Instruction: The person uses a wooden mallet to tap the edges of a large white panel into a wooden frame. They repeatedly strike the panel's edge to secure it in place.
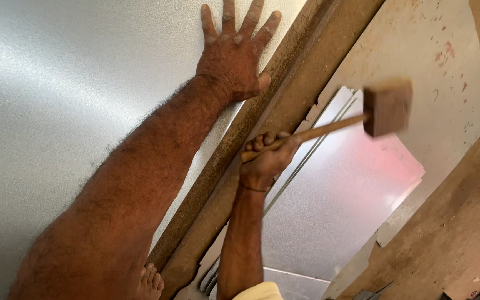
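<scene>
Left hand point(231, 58) flat, fingers spread on metal sheet point(56, 83); right hand point(268, 158) grip clamped on mallet point(387, 108), handle pointing upper-right.

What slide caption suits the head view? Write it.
Left hand flat on sheet metal; right hand holds a wooden mallet.

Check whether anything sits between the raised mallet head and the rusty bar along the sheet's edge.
Nothing visible does. The mallet, held in the right hand, is lifted clear of the rusty bar. The left hand lies flat on the metal sheet, beside the bar.
</scene>
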